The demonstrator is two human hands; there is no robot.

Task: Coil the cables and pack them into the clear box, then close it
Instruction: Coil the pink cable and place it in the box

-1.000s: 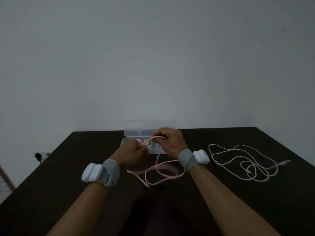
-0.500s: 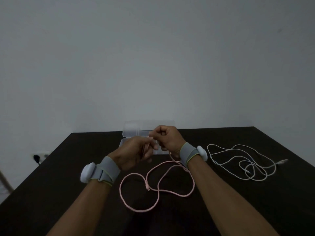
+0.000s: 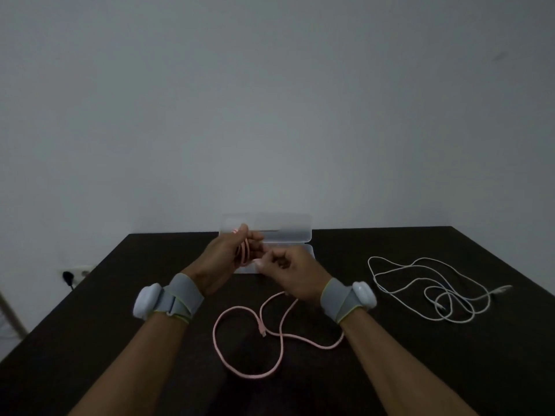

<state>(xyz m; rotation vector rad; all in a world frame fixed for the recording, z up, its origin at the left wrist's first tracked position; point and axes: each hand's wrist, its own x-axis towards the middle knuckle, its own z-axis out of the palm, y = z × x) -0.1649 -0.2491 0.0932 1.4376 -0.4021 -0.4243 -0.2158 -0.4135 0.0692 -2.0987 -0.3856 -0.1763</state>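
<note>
My left hand [image 3: 223, 259] is raised in front of the clear box [image 3: 288, 235] and grips a few short loops of the pink cable [image 3: 249, 372] between thumb and fingers. My right hand [image 3: 292, 273] is closed on the same cable just to the right, slightly lower. The rest of the pink cable lies in loose loops on the dark table between my forearms, its plug end free near the middle. The clear box stands open at the table's far edge, lid upright against the wall, partly hidden by my hands. A white cable [image 3: 426, 288] lies tangled on the table to the right.
The dark table [image 3: 120, 310] ends at a grey wall behind the box. A wall socket with a black plug [image 3: 68, 276] sits low on the left, beyond the table's edge. Both wrists carry grey straps with white pods.
My left hand has risen and turned with pink loops gathered in it. My right hand has dropped and slid along the cable. The slack on the table has spread into wider loops.
</note>
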